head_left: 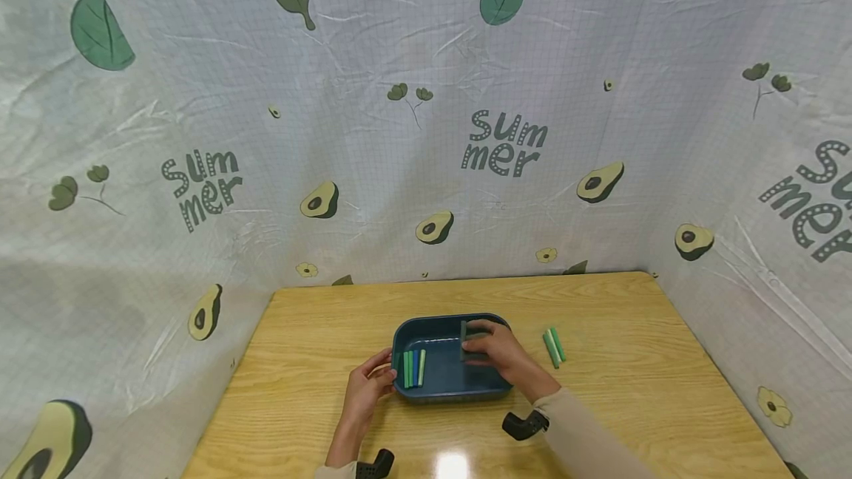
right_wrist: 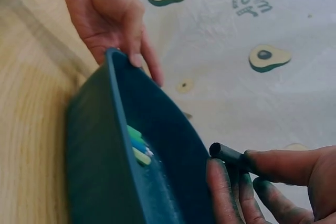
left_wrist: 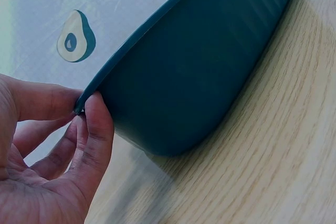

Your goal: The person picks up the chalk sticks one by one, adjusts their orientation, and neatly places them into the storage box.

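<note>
A dark blue-green rectangular box stands on the table. My left hand pinches its rim at the left end, thumb and fingers on either side of the edge in the left wrist view. Over the right half of the box, my right hand holds a dark green stick between thumb and fingertips. Dark smudges show on those fingertips. Several short sticks, in greens and blue, lie side by side inside at the left end.
Two more green sticks lie on the wooden table, right of the box. A white printed sheet hangs behind the table and along both sides.
</note>
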A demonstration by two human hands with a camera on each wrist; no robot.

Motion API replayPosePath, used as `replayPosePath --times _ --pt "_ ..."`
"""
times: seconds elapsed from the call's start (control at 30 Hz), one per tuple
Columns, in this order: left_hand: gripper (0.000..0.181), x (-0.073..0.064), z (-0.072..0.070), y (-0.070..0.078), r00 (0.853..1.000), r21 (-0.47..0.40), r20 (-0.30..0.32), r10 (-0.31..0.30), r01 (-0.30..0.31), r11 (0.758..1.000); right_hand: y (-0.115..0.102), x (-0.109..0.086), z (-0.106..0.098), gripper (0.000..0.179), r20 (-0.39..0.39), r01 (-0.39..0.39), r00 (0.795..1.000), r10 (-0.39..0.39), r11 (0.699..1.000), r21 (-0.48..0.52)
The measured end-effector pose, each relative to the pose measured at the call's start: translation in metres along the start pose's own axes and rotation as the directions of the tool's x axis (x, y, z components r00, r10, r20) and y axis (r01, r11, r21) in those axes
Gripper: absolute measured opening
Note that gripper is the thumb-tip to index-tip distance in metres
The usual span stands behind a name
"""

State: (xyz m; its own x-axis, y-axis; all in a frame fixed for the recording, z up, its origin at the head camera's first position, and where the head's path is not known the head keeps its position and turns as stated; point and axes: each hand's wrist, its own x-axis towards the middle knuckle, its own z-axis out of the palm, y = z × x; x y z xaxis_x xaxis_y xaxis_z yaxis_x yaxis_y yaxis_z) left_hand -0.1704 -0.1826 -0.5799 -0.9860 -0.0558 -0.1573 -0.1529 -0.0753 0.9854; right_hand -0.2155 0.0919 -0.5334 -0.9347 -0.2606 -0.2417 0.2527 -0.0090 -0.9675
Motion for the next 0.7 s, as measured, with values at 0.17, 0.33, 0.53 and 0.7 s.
replayPosePath --times 0.17,0.33,0.53,0.7 --pt "0.048 0.001 0.0 -0.001 1.0 -0.002 0.001 0.005 -0.005 1.0 0.003 0.005 0.009 0.059 0.019 -0.033 0.999 0.033 0.999 -0.007" --pt "0.048 0.001 0.0 -0.001 1.0 -0.004 0.002 0.004 -0.004 1.0 0.009 0.011 0.014 0.059 0.052 -0.049 0.997 0.051 0.998 -0.038" --pt "0.048 0.001 0.001 0.0 1.0 -0.003 0.001 0.005 -0.005 1.0 0.015 0.019 0.023 0.058 0.059 -0.057 0.996 0.06 0.997 -0.053" --pt "0.048 0.0 0.001 0.0 1.0 0.008 0.002 0.0 0.0 1.0 0.018 0.023 0.031 0.056 0.038 -0.069 0.997 0.072 0.995 -0.076"
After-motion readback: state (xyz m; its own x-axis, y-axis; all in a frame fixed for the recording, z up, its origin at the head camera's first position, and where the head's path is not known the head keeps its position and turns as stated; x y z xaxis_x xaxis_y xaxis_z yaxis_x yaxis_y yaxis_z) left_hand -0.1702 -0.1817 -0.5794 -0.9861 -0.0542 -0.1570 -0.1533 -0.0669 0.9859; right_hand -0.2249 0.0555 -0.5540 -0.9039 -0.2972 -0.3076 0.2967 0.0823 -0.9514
